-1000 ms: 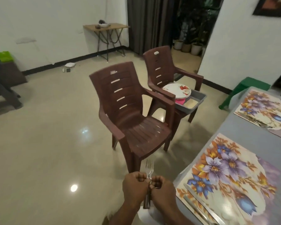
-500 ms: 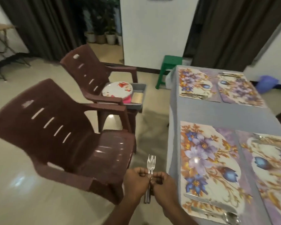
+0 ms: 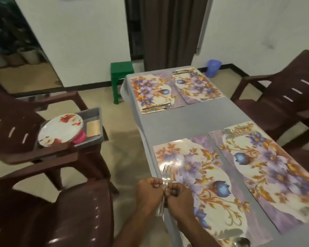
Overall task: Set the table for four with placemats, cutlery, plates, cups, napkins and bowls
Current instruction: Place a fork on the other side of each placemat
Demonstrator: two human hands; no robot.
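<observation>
Grey tabletop [image 3: 177, 122] carried four floral placemats [image 3: 200, 184], some already with cutlery. Both hands, left [image 3: 149, 191] and right [image 3: 179, 197], had fingers curled tight on a bunch of forks [image 3: 165, 182] at its near-left corner. Cutlery-laying seemed underway; next, one fork likely needed separating and placing on a mat.

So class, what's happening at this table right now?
A person is setting it. The left hand and right hand together grip forks, tines up, over the near-left placemat. Four floral placemats lie on the grey table. The plates sit in a grey tray on a chair.
</observation>
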